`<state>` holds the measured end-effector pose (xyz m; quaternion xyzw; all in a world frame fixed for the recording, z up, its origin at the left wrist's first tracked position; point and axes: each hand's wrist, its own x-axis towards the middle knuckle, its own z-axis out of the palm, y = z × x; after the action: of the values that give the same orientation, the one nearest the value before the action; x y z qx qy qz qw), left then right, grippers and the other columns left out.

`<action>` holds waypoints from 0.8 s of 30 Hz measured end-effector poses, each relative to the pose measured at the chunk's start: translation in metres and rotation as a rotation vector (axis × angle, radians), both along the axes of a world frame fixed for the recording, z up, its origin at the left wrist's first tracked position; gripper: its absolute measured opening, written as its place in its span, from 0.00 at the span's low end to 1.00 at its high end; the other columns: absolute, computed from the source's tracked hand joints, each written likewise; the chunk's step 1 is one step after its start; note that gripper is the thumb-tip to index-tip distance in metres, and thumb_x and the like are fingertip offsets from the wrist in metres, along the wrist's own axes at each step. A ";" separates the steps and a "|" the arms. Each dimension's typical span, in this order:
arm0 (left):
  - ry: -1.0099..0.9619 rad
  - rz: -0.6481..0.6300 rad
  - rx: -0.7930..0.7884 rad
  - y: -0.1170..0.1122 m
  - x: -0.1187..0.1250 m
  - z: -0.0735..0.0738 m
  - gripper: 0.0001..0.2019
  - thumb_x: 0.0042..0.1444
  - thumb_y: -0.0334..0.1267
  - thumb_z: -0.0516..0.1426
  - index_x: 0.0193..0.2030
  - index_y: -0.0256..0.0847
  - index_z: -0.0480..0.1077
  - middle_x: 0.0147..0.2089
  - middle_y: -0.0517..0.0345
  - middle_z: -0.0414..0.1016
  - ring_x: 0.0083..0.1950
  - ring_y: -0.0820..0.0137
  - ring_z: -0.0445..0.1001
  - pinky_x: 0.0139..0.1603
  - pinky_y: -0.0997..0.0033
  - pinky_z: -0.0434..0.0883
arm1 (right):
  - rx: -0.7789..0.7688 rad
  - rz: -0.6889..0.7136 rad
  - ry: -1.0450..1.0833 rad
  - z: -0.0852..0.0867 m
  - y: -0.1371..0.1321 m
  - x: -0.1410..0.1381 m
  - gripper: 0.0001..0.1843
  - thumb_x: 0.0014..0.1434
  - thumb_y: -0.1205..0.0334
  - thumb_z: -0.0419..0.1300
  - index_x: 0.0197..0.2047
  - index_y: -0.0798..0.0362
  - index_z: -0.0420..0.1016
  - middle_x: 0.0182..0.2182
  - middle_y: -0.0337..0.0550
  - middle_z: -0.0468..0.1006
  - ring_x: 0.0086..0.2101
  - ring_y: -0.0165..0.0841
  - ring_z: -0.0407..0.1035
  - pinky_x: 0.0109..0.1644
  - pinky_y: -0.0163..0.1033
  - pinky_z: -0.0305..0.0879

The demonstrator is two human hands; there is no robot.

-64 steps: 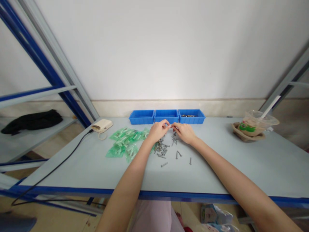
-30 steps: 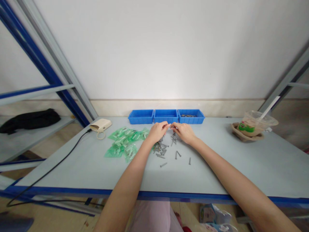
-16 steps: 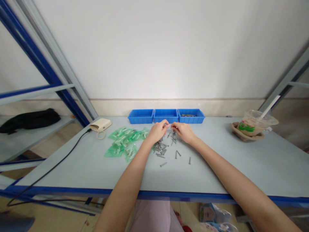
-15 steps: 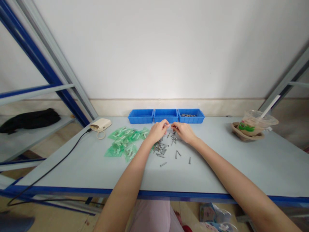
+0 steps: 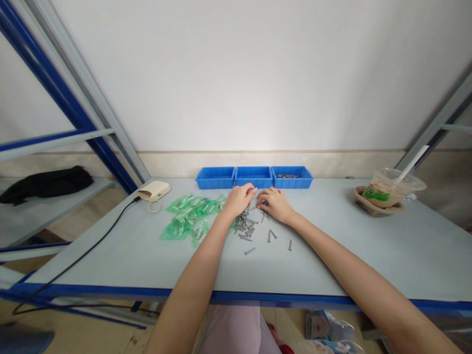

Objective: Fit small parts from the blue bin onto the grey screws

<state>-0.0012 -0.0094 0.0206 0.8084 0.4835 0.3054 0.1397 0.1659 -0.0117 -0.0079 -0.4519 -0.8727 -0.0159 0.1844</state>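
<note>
Curled L hand [image 5: 239, 199] nr R hand [image 5: 277, 203]

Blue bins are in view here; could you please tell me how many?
3, in a row: the left bin, the middle bin partly behind the left hand, and the right bin. No others show.

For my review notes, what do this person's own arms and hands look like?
The left hand and right hand are ungloved. The left forearm and right forearm are bare, with no sleeves, watch, bracelet or cables visible. Fingernail details are too small to tell.
</note>
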 end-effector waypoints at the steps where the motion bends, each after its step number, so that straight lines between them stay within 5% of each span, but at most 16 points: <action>1: 0.017 0.002 -0.001 0.000 0.000 0.000 0.12 0.59 0.41 0.47 0.31 0.40 0.68 0.21 0.62 0.69 0.24 0.72 0.67 0.28 0.76 0.60 | 0.007 -0.008 -0.009 0.000 -0.001 -0.002 0.06 0.58 0.59 0.57 0.35 0.49 0.75 0.41 0.43 0.73 0.42 0.37 0.60 0.42 0.40 0.48; 9: 0.223 0.110 0.135 0.002 -0.005 -0.006 0.09 0.59 0.39 0.49 0.36 0.40 0.68 0.34 0.55 0.73 0.36 0.67 0.70 0.35 0.72 0.62 | 0.069 -0.018 -0.111 0.001 -0.010 -0.013 0.07 0.60 0.64 0.53 0.34 0.53 0.71 0.38 0.46 0.73 0.42 0.39 0.60 0.42 0.41 0.47; 15: 0.437 0.038 0.139 0.007 -0.012 -0.015 0.09 0.55 0.43 0.54 0.34 0.39 0.67 0.39 0.54 0.66 0.43 0.64 0.66 0.44 0.68 0.63 | 0.186 -0.029 -0.129 0.003 -0.007 -0.006 0.09 0.62 0.68 0.47 0.36 0.55 0.68 0.36 0.47 0.73 0.40 0.38 0.62 0.43 0.42 0.46; 24: 0.468 0.025 0.098 0.005 -0.010 -0.013 0.07 0.55 0.39 0.55 0.31 0.39 0.67 0.40 0.52 0.66 0.45 0.62 0.65 0.44 0.66 0.63 | 0.196 -0.285 0.147 0.021 0.017 0.035 0.12 0.62 0.65 0.46 0.37 0.53 0.71 0.38 0.44 0.76 0.37 0.34 0.67 0.38 0.37 0.49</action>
<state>-0.0112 -0.0047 0.0080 0.8568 0.4974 0.1344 -0.0196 0.2011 0.0052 0.0134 -0.5506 -0.7784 -0.0936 0.2865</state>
